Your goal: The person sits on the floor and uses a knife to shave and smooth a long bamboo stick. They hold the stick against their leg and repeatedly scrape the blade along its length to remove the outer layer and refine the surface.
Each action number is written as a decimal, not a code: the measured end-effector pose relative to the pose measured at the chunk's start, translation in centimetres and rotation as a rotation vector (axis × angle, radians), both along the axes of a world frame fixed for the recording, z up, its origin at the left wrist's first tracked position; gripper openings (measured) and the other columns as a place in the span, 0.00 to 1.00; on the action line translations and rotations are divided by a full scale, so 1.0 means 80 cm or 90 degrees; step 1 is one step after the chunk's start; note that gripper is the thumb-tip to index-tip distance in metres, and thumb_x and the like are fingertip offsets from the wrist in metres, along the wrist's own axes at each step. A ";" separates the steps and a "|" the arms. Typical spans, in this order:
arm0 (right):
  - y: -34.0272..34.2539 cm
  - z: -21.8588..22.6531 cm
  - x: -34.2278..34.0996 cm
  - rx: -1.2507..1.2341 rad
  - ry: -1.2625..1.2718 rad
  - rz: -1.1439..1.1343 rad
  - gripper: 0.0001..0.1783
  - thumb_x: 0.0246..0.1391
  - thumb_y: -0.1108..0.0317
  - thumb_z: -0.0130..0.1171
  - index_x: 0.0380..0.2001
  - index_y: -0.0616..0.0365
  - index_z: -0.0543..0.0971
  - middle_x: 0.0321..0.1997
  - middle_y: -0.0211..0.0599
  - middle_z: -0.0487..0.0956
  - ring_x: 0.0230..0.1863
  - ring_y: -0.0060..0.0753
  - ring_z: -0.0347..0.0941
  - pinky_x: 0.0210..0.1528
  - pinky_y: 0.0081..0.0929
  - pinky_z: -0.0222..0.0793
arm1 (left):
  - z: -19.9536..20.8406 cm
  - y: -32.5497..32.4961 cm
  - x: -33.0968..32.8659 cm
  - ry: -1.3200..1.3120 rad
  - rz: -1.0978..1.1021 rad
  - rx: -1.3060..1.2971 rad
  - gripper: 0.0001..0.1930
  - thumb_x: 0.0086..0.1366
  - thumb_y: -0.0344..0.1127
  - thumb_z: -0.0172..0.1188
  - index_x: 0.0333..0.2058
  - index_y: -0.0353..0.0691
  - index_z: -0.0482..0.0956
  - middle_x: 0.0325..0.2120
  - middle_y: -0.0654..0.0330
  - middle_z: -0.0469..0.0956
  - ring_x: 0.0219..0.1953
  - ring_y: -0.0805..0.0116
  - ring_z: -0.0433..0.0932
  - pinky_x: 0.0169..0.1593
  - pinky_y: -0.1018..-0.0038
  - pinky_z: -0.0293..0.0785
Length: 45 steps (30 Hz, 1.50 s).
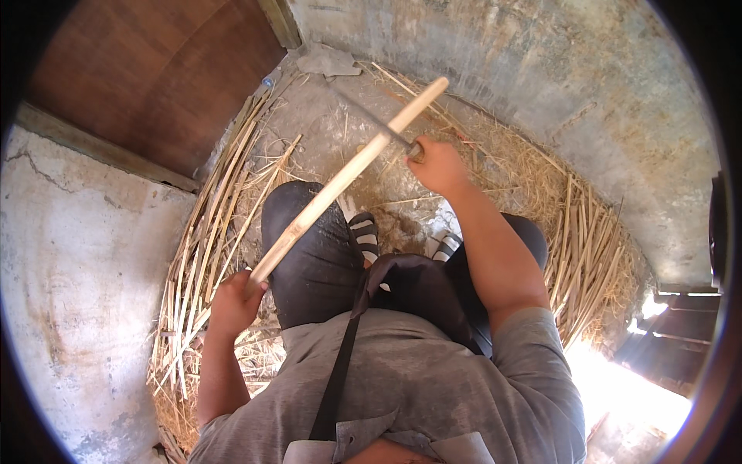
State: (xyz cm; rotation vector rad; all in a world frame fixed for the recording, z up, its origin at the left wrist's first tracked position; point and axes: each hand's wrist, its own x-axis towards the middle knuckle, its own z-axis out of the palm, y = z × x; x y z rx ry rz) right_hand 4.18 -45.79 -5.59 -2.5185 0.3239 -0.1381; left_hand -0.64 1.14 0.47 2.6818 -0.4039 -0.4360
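My left hand (236, 303) is closed round the lower end of a long, pale bamboo slat (332, 188). The slat slants up and to the right over my left knee, its rounded far end out past my right hand. In my right hand (439, 165) is the short handle of a long, thin knife (367, 114). Its dark blade, blurred by motion toward the tip, lies across the upper part of the slat and points to the far left. The blade appears to touch the slat; which edge faces it I cannot tell.
Long split bamboo strips (207, 255) lie in a heap on my left. Another pile of strips (585, 240) is on my right, with curly shavings (498, 151) beyond it. A stained wall (541, 69) rises ahead, and a brown wooden panel (154, 77) stands at the far left.
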 end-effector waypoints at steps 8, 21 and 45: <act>0.064 0.031 -0.014 -0.118 0.110 0.304 0.17 0.51 0.59 0.65 0.45 0.49 0.82 0.37 0.43 0.85 0.41 0.51 0.83 0.44 0.47 0.78 | 0.003 -0.026 -0.013 -0.130 -0.007 0.112 0.19 0.67 0.47 0.65 0.36 0.35 0.74 0.24 0.42 0.79 0.28 0.36 0.79 0.33 0.49 0.73; 0.078 0.044 -0.025 -0.175 0.130 0.364 0.21 0.53 0.58 0.66 0.46 0.59 0.82 0.38 0.52 0.84 0.41 0.57 0.82 0.45 0.46 0.77 | 0.013 -0.023 0.002 0.044 -0.017 0.041 0.18 0.69 0.45 0.62 0.31 0.34 0.74 0.24 0.41 0.79 0.30 0.38 0.80 0.35 0.51 0.73; -0.073 -0.017 0.010 0.150 0.051 -0.208 0.26 0.51 0.55 0.67 0.49 0.61 0.82 0.43 0.53 0.84 0.47 0.54 0.81 0.49 0.45 0.75 | -0.009 -0.017 0.002 -0.012 -0.023 0.001 0.16 0.66 0.43 0.64 0.32 0.34 0.74 0.24 0.40 0.79 0.31 0.35 0.80 0.35 0.51 0.74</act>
